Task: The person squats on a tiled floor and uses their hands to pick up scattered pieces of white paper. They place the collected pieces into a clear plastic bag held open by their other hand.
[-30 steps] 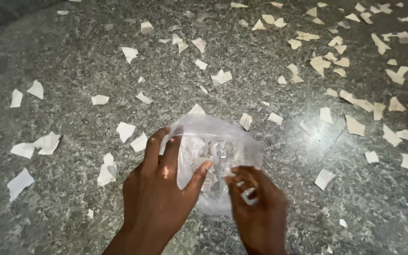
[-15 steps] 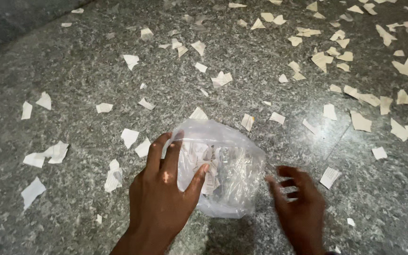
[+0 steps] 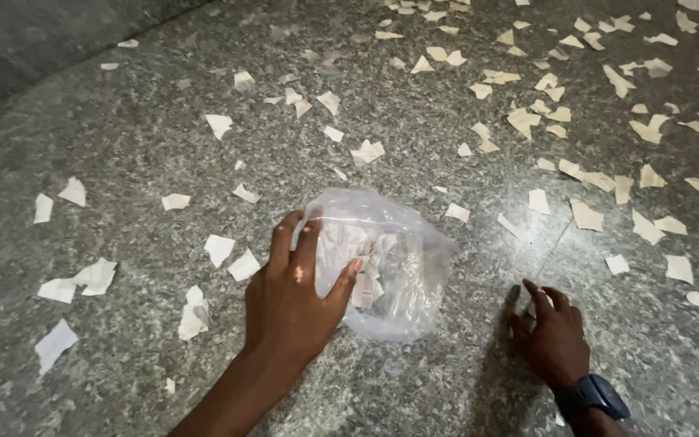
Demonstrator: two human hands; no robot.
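My left hand (image 3: 291,301) grips the open rim of a clear plastic bag (image 3: 402,267) that rests on the grey stone floor. The thumb is inside the mouth and the fingers are outside. Torn paper scraps (image 3: 363,287) lie inside the bag. My right hand (image 3: 552,330) is down on the floor to the right of the bag and apart from it. Its fingers are spread and their tips press the floor where a scrap lay. I cannot see whether that scrap is under them. A dark watch (image 3: 598,395) sits on the right wrist.
Several torn white and cream paper scraps litter the speckled floor (image 3: 123,388), thickest at the upper right (image 3: 584,214). More lie left of the bag (image 3: 220,248) and at the far left (image 3: 54,344). A floor joint (image 3: 556,243) runs past my right hand.
My right hand left the bag's mouth and swung right and down to the floor. My left hand kept its hold on the bag.
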